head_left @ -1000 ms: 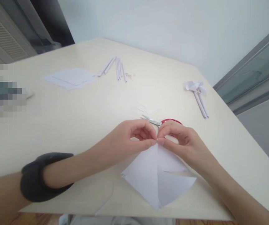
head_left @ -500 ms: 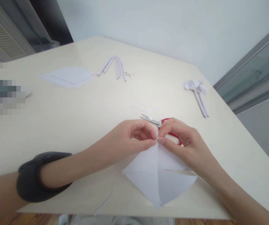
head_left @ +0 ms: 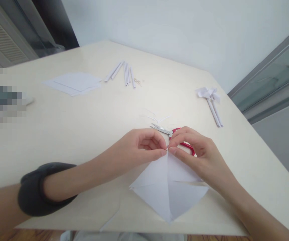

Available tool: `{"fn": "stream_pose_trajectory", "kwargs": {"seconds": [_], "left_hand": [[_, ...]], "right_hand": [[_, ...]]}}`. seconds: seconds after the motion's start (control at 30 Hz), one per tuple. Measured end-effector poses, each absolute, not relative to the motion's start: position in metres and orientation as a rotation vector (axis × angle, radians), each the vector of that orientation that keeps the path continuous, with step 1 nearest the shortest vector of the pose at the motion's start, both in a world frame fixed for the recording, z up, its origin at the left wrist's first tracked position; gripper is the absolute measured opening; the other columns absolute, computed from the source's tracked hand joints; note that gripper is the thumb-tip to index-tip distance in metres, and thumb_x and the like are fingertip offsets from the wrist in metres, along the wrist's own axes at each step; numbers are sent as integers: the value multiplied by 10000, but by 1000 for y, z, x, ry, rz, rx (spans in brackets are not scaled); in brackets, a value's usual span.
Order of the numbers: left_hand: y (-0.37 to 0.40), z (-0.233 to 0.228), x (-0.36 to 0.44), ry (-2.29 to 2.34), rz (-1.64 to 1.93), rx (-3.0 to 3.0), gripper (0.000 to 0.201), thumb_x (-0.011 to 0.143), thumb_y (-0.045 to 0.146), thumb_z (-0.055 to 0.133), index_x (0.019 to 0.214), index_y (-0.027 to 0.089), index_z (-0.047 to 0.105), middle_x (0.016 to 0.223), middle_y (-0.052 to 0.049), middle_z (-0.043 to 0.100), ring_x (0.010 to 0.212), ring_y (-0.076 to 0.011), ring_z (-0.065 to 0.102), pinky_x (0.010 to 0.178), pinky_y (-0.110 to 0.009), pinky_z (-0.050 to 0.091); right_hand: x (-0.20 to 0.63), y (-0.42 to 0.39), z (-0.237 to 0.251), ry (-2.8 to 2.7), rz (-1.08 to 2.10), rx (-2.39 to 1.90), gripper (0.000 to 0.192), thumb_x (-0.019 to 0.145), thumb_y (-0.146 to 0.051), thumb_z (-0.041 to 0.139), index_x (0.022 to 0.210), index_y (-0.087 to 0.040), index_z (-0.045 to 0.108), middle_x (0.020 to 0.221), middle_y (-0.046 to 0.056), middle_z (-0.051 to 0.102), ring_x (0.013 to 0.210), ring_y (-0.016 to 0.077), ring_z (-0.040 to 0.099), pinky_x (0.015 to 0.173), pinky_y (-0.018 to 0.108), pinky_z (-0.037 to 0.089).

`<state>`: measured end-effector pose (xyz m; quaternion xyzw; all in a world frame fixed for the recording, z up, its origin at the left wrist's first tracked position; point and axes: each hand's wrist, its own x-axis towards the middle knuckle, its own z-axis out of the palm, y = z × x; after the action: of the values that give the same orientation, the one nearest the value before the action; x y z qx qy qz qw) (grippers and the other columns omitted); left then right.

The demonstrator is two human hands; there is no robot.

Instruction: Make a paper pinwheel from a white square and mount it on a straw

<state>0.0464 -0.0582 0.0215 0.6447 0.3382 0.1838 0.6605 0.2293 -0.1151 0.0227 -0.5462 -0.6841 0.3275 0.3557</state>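
A white square of paper [head_left: 154,187], creased down the middle and slit from its corners, lies near the table's front edge. My left hand [head_left: 147,145] pinches its far corner between thumb and index finger. Close against it, my right hand [head_left: 191,145] pinches the same corner from the other side. The fingertips nearly meet and hide most of that corner. Partly under my right hand lie scissors [head_left: 163,130] with red handles, blades apart and pointing left.
Thin paper scraps [head_left: 157,118] lie beyond the scissors. Farther back are a stack of paper sheets [head_left: 74,83], several rolled paper sticks [head_left: 126,73] and small tan bits [head_left: 137,81]. Paper pinwheels on sticks [head_left: 213,105] lie at right. A paper strip [head_left: 109,221] is near the front edge.
Both hands keep their pinch on the paper corner. The paper and fingertips have shifted very slightly left; the rest of the table looks the same.
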Motion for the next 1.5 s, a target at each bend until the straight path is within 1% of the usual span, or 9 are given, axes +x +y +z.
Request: {"fn": "stream_pose_trajectory", "kwargs": {"seconds": [0.13,0.3,0.5,0.8,0.93,1.07,1.23,1.4,1.5], "left_hand": [[-58,22,47,762,425,1442,52,805,189,591,756,174,586,711,45,570,682,-85,528,624,-195,409],[-57,11,46,708,446,1468,78,806,237,595,749,185,589,726,37,573,701,-104,540,638,-213,417],[-56,4,46,705,459,1521,67,803,250,588,772,192,598,751,24,596,735,-130,569,675,-244,442],[-55,5,45,666,470,1457,74,787,236,635,825,186,595,793,14,620,764,-122,587,712,-247,472],[-55,4,46,684,469,1442,80,786,244,643,830,189,607,798,11,637,778,-126,600,727,-252,477],[-54,8,47,714,452,1428,96,780,251,644,850,187,630,829,-4,661,807,-147,619,747,-272,489],[-54,12,46,740,396,1394,65,795,243,622,818,185,641,788,6,663,763,-136,622,697,-249,490],[-55,11,45,746,429,1392,62,798,249,628,816,190,631,814,14,657,803,-129,616,719,-230,477],[-56,11,45,754,450,1393,73,804,265,623,817,194,623,805,18,653,776,-121,612,684,-218,470]], "right_hand": [[230,-116,25,-1772,845,-1417,116,848,-140,582,789,-225,635,909,6,601,980,160,549,767,258,442],[227,-117,26,-1807,822,-1421,79,845,-167,595,796,-226,614,928,16,586,974,177,553,787,288,438],[225,-115,25,-1856,805,-1404,116,841,-123,574,778,-219,588,893,13,580,956,177,553,799,301,426],[226,-115,23,-1826,836,-1426,104,841,-130,563,782,-213,580,895,18,580,972,177,538,742,280,442],[225,-114,22,-1784,874,-1436,94,844,-149,561,782,-217,579,905,26,583,1005,193,531,717,280,447],[226,-114,19,-1743,908,-1404,99,842,-156,562,769,-219,581,882,29,581,1033,208,525,748,291,452],[227,-113,19,-1700,940,-1398,117,838,-131,558,765,-220,582,855,19,579,1002,193,534,776,289,452],[230,-115,23,-1713,903,-1457,110,873,-211,545,779,-220,601,926,16,585,945,167,548,756,282,436],[232,-115,24,-1721,902,-1477,99,865,-195,549,790,-226,605,946,16,586,986,179,540,757,289,434]]}}
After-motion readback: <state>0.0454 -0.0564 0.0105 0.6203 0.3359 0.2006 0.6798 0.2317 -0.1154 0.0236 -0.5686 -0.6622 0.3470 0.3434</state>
